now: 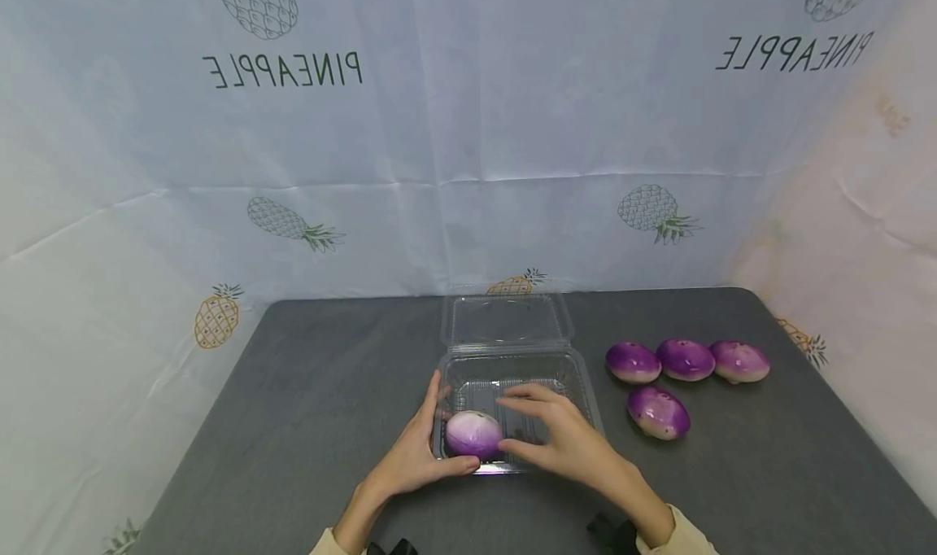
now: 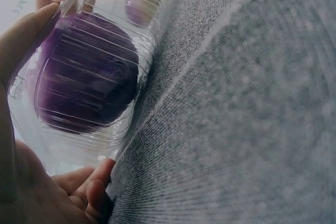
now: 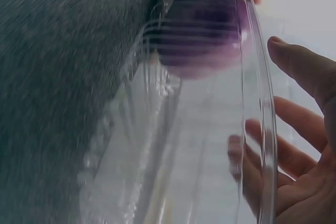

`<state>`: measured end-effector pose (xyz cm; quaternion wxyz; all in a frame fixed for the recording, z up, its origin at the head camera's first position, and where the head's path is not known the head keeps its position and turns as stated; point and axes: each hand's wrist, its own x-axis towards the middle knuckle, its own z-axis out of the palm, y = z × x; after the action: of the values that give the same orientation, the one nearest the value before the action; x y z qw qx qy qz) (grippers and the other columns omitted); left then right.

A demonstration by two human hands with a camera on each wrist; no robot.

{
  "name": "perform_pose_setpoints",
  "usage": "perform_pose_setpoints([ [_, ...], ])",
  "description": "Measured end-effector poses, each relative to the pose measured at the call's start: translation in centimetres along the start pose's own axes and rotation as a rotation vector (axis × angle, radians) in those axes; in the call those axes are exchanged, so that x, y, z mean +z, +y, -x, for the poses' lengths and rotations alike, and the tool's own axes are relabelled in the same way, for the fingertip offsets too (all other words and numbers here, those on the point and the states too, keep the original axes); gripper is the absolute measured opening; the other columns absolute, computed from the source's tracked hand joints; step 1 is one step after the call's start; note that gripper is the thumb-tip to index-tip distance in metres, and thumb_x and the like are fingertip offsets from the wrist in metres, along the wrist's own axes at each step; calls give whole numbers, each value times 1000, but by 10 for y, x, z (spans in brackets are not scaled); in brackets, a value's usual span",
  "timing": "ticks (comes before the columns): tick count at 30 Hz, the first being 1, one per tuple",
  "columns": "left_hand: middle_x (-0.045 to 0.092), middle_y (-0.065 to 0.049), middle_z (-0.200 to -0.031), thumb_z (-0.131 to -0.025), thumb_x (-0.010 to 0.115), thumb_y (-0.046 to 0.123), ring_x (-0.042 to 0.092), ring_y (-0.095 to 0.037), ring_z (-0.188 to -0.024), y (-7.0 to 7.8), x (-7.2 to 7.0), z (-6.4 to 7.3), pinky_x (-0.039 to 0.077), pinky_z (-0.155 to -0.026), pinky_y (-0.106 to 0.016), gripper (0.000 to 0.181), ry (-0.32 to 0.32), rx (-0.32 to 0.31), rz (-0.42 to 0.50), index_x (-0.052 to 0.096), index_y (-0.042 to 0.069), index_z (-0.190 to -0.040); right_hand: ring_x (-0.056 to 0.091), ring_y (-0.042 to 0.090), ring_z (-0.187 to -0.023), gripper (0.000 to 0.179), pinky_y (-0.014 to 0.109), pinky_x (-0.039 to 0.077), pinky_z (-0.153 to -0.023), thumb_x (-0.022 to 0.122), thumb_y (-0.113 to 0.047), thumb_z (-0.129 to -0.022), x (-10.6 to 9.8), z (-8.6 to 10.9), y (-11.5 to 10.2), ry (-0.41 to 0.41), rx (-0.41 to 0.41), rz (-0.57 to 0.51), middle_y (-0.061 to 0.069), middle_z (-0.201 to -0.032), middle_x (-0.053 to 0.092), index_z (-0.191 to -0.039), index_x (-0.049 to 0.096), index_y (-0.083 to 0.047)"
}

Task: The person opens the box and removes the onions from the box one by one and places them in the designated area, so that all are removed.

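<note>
A clear plastic clamshell container [image 1: 512,361] stands on the dark table with its lid folded back. In its front left corner lies a glossy purple-and-white oval vegetable [image 1: 474,434]; its exact kind does not show. My left hand [image 1: 417,456] holds the container at that corner, thumb along the front rim and fingers against the left side. Through the ribbed wall in the left wrist view, the vegetable [image 2: 86,72] looks dark purple. Over the container's right half is my right hand [image 1: 567,439], fingers spread and loosely bent, with nothing held. Its thumb [image 3: 299,64] stands apart from the vegetable.
Right of the container, several similar purple vegetables [image 1: 686,360] lie on the table, three in a row and another vegetable [image 1: 659,412] in front. The transparent lid [image 1: 505,319] reaches back to the table's far edge, by a pineapple-print curtain [image 1: 439,132].
</note>
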<state>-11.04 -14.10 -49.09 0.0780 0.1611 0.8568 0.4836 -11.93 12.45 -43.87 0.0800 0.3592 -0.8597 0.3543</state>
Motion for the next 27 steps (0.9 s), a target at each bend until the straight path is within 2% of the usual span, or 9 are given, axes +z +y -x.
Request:
perform_pose_setpoints([
  [8,32,-16,-167,-75,90,39,56,-20,-124,0,0,0,47,-102,-50,137,5,-18,-20,-11,19,-165,67,25,-117,51,41,57,-95,83,-29,-86,11,-9,-6,-83,6,-35,8,-129,68,-127,71,-2],
  [17,31,-16,-167,-74,90,40,54,-22,-126,2,-1,1,47,-102,-52,136,4,-24,11,-9,17,-165,68,23,-113,47,37,58,-94,82,-26,-88,22,-16,-6,-133,-20,-64,9,-127,69,-127,71,-2],
  [22,30,-12,-168,-73,91,40,53,-20,-128,3,0,1,46,-104,-51,136,8,-49,29,-7,22,-166,67,24,-119,47,34,57,-96,81,-18,-88,23,-18,-5,-189,4,-82,10,-130,68,-130,69,-1],
  [27,32,-15,-167,-73,90,40,54,-23,-128,3,0,1,45,-104,-54,136,13,-35,30,-7,19,-166,65,25,-122,49,34,57,-97,80,-18,-88,23,-20,-3,-223,16,-84,11,-133,67,-133,67,-1],
])
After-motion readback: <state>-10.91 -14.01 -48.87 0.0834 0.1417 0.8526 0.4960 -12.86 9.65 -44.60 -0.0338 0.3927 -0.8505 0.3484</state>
